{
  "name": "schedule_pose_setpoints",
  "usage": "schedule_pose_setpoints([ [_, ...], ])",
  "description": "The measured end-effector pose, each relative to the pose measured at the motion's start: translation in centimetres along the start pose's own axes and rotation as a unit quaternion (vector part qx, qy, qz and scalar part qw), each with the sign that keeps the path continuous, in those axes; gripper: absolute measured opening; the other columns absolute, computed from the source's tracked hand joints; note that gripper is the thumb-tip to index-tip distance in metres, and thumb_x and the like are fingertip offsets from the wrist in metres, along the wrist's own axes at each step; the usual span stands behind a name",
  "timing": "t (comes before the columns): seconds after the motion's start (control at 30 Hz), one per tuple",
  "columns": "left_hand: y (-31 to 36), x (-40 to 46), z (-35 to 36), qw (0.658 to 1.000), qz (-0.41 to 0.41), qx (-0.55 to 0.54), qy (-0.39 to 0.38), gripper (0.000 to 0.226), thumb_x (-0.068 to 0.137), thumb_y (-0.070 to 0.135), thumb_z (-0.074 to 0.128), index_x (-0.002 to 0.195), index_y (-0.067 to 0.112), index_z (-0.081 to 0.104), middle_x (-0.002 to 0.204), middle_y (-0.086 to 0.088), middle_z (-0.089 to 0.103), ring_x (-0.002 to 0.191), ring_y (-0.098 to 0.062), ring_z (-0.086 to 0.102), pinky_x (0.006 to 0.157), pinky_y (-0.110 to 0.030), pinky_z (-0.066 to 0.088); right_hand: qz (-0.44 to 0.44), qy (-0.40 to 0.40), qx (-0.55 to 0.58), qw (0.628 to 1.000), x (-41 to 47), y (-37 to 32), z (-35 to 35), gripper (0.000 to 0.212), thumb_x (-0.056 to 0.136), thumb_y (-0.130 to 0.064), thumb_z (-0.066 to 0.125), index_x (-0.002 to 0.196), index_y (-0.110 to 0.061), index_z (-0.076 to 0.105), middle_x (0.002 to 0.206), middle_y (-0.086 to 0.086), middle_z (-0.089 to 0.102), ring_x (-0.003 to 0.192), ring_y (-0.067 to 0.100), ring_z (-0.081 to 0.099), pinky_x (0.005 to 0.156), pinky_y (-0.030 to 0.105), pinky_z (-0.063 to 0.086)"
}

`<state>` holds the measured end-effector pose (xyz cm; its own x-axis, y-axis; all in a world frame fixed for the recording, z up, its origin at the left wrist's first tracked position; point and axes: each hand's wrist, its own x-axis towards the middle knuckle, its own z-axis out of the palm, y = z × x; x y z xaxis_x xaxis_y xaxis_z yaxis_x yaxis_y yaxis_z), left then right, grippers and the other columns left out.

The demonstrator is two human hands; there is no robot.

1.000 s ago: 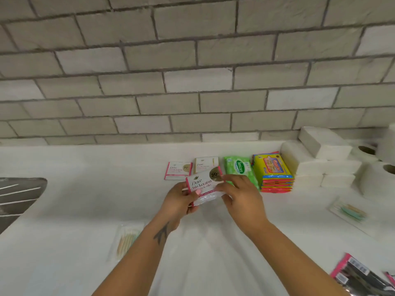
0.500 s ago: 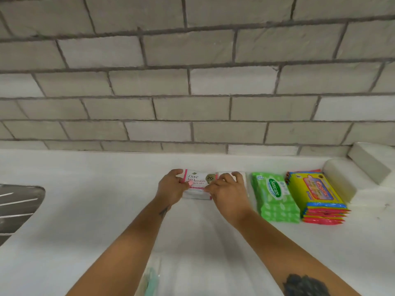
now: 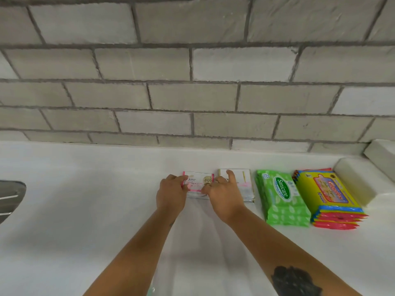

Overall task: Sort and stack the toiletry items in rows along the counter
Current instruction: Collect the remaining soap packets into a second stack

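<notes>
Since half a second back both hands have slid a touch toward the wall and the pink-edged Dove sachet pile (image 3: 197, 184) now lies flat on the counter (image 3: 85, 210) instead of being fiddled into place. Left hand (image 3: 171, 194) has its fingers curled onto the pile's left edge, thumb side tucked against the pink strip, so it's gripping that side. Right hand (image 3: 224, 194) is looser: index finger stretched out and resting on the second sachet pile (image 3: 244, 184) just to the right, while the other fingertips press the right edge of the first pile. Both piles are thin, glossy foil-type squares, white with pink trim, lying far back near the wall and nearly touching each other. Further right sits a stack of soft green Sanicare wipe packs (image 3: 282, 197), puffy plastic, then a stack of yellow wipe packs (image 3: 327, 197) with red and blue edges, slightly fanned at the near side. Past that are white paper-wrapped blocks (image 3: 361, 182), rounded corners, right at the frame edge. Counter is smooth matte white, with lots of open space to the left and on the near side of the hands. A dark metal sink edge (image 3: 10, 195) pokes in far left. Behind everything is a rough grey block wall (image 3: 192, 92) with darker mortar lines.
</notes>
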<state>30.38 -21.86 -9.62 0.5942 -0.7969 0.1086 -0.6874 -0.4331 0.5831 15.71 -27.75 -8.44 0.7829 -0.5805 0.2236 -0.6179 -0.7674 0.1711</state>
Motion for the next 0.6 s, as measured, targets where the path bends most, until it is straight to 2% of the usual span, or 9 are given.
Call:
schedule_pose_setpoints([
  [0.1, -0.13, 0.22, 0.23, 1.000, 0.011, 0.026, -0.002, 0.035, 0.096, 0.027, 0.049, 0.130, 0.025, 0.056, 0.119, -0.001, 0.055, 0.113, -0.020, 0.050, 0.088, -0.039, 0.049, -0.017, -0.034, -0.010, 0.999, 0.00, -0.14, -0.29, 0.038, 0.080, -0.007, 0.057, 0.115, -0.021, 0.063, 0.104, 0.004, 0.069, 0.118, 0.028, 0.051, 0.112, 0.055, 0.010],
  [0.17, -0.18, 0.36, 0.36, 0.999, 0.014, 0.040, -0.003, 0.036, 0.097, 0.029, 0.047, 0.132, 0.026, 0.055, 0.120, -0.001, 0.053, 0.113, -0.020, 0.049, 0.087, -0.037, 0.049, -0.008, -0.050, -0.012, 0.999, 0.05, -0.18, -0.62, 0.041, 0.089, -0.008, 0.045, 0.127, -0.019, 0.053, 0.120, 0.006, 0.062, 0.128, 0.028, 0.039, 0.113, 0.053, -0.001],
  [0.33, -0.43, 0.24, 0.45, 0.999, 0.009, 0.043, -0.004, 0.037, 0.096, 0.033, 0.046, 0.132, 0.028, 0.053, 0.118, -0.001, 0.051, 0.112, -0.020, 0.049, 0.086, -0.035, 0.047, -0.001, -0.069, -0.021, 0.997, 0.00, -0.24, -1.09, 0.041, 0.091, -0.010, 0.042, 0.130, -0.018, 0.049, 0.127, 0.005, 0.057, 0.135, 0.028, 0.031, 0.113, 0.055, -0.005],
  [0.4, -0.59, 0.14, 0.56, 0.999, 0.010, 0.042, 0.002, 0.037, 0.096, 0.034, 0.047, 0.132, 0.028, 0.054, 0.117, -0.001, 0.052, 0.111, -0.020, 0.050, 0.086, -0.035, 0.048, -0.008, -0.056, -0.026, 0.998, -0.08, -0.67, -1.03, 0.035, 0.083, -0.015, 0.057, 0.118, -0.018, 0.060, 0.117, 0.004, 0.063, 0.127, 0.029, 0.044, 0.112, 0.058, 0.004],
  [0.47, -0.66, 0.06, 0.63, 0.999, 0.009, 0.045, 0.006, 0.037, 0.096, 0.034, 0.048, 0.132, 0.027, 0.054, 0.117, -0.001, 0.052, 0.110, -0.020, 0.050, 0.086, -0.035, 0.048, -0.002, -0.030, -0.029, 0.999, 0.04, -0.86, -1.02, 0.033, 0.061, -0.021, 0.078, 0.093, -0.020, 0.072, 0.095, 0.003, 0.071, 0.106, 0.028, 0.062, 0.106, 0.060, 0.022],
  [0.5, -0.65, 0.05, 0.64, 0.999, 0.008, 0.046, 0.007, 0.037, 0.096, 0.034, 0.048, 0.132, 0.027, 0.054, 0.117, -0.001, 0.052, 0.110, -0.020, 0.050, 0.086, -0.035, 0.048, 0.000, -0.033, -0.019, 0.999, 0.03, -0.89, -1.09, 0.033, 0.062, -0.021, 0.077, 0.095, -0.019, 0.072, 0.098, 0.004, 0.071, 0.108, 0.028, 0.061, 0.106, 0.060, 0.021],
  [0.57, -0.61, 0.04, 0.62, 0.999, 0.007, 0.050, 0.005, 0.038, 0.096, 0.034, 0.047, 0.133, 0.028, 0.053, 0.118, -0.001, 0.051, 0.110, -0.019, 0.050, 0.086, -0.034, 0.048, -0.003, -0.043, -0.015, 0.999, -0.20, -1.00, -0.75, 0.037, 0.085, -0.016, 0.056, 0.123, -0.015, 0.057, 0.126, 0.008, 0.059, 0.131, 0.030, 0.038, 0.112, 0.058, 0.000],
  [0.6, -0.54, 0.04, 0.57, 0.999, 0.008, 0.054, 0.004, 0.038, 0.096, 0.034, 0.047, 0.133, 0.027, 0.053, 0.118, -0.001, 0.051, 0.110, -0.019, 0.049, 0.086, -0.034, 0.048, 0.005, -0.053, -0.007, 0.999, -0.21, -0.94, -0.47, 0.040, 0.091, -0.014, 0.046, 0.131, -0.015, 0.048, 0.135, 0.008, 0.051, 0.137, 0.030, 0.027, 0.112, 0.057, -0.007],
])
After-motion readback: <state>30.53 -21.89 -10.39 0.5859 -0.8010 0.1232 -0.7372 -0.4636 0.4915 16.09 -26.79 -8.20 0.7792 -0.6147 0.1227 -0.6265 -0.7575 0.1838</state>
